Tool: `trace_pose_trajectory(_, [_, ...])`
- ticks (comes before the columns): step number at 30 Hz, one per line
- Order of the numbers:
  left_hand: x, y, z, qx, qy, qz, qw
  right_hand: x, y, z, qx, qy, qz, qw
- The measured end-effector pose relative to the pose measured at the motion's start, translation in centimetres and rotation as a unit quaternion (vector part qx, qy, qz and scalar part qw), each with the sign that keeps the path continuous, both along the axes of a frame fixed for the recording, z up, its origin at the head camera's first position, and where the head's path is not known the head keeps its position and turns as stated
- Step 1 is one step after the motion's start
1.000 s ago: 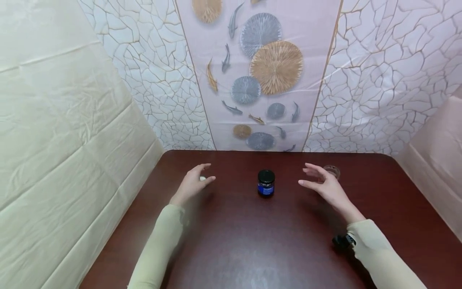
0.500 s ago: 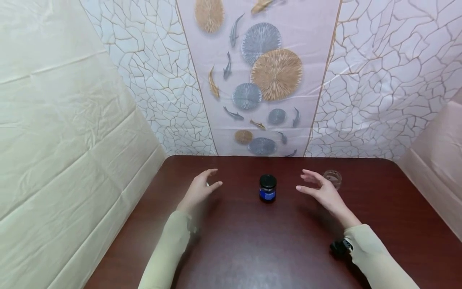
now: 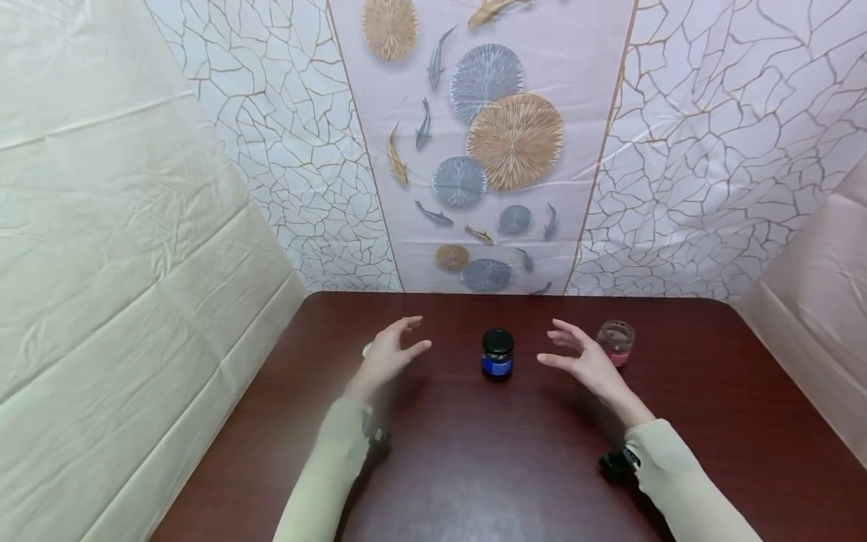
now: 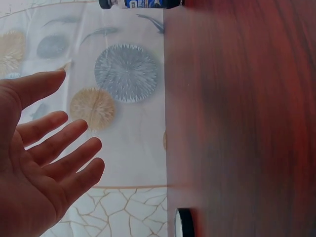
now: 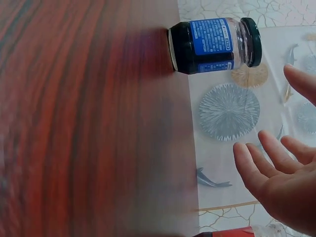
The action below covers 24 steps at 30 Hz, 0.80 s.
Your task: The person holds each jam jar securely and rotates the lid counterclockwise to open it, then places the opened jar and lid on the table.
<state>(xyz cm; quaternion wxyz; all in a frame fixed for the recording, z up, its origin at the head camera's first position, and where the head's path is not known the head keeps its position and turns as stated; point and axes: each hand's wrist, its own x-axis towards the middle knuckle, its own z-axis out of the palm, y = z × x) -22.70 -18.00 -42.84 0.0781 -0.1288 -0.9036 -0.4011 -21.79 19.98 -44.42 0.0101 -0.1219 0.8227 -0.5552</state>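
Note:
A dark-filled glass jar (image 3: pixel 497 355) with a black lid and blue label stands upright on the table between my hands. To its left hovers my left hand (image 3: pixel 386 363), fingers loosely bent and holding nothing. My right hand (image 3: pixel 591 369) is on the other side, closer to the jar, thumb and fingers spread apart around air. Neither hand touches the jar. The right wrist view shows the jar (image 5: pixel 212 45) beyond the fingertips (image 5: pixel 240 150). In the left wrist view only part of the jar (image 4: pixel 143 4) appears, at the top edge.
An open-topped clear glass jar (image 3: pixel 618 340) with a red label stands behind my right hand. A small round lid-like piece (image 4: pixel 184 223), pale with a dark side, lies beyond my left hand. Patterned sheeting (image 3: pixel 474 226) rises behind the dark wooden table (image 3: pixel 474 467).
Both hands have moved inward, nearer the dark jar. The lid-like piece and the red-labelled jar show more from behind the hands. The head view has shifted slightly.

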Motion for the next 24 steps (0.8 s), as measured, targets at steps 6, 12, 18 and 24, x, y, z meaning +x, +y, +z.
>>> trace_pose_trajectory(6, [-0.2, 0.7, -0.5, 0.015, 0.001, -0.023, 0.9996, -0.2, -0.7, -0.6, 0.013, -0.004, 0.022, 0.9997])
trace_pose_trajectory(12, [-0.5, 1.5, -0.8, 0.01, 0.009, -0.031, 0.9994, -0.4, -1.8, -1.3, 0.01, -0.007, 0.019, 0.9997])
trace_pose_trajectory(18, [-0.5, 2.3, -0.6, 0.002, 0.009, -0.041, 0.9991, -0.7, -2.7, -1.9, -0.002, -0.007, 0.017, 0.9998])
trace_pose_trajectory(24, [-0.4, 2.8, -0.8, -0.012, -0.003, -0.048, 0.9988, -0.8, -3.5, -2.0, -0.004, -0.013, 0.018, 0.9997])
